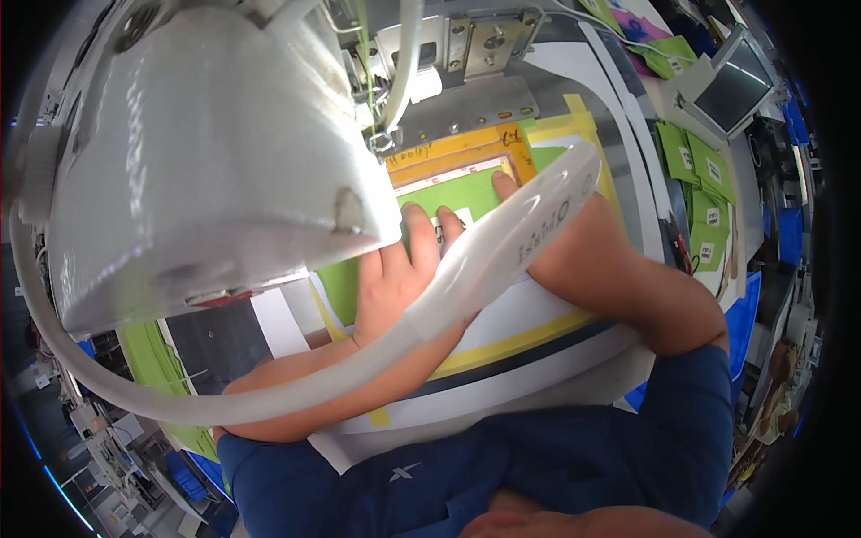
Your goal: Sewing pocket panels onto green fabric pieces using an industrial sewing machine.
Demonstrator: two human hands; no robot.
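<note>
My left hand (399, 278) lies flat on a green fabric piece (448, 193), its fingers stretched out beside a small white label (462, 218). My right hand (578, 242) reaches in from the right, and one outstretched fingertip touches the fabric near the corner of an orange-yellow template frame (462, 152). A white lamp head (511, 238) on a bent neck hides the rest of that hand's fingers and part of the left. Close to my left fingers rises the white sewing machine head (224, 170), which covers the fabric's left part.
Green labelled pieces (708, 193) are piled at the right, below a small grey screen (735, 90). More green fabric (157, 359) lies at the left. Yellow tape (511, 342) edges the work surface. The lamp's neck (224, 408) arches over my left forearm.
</note>
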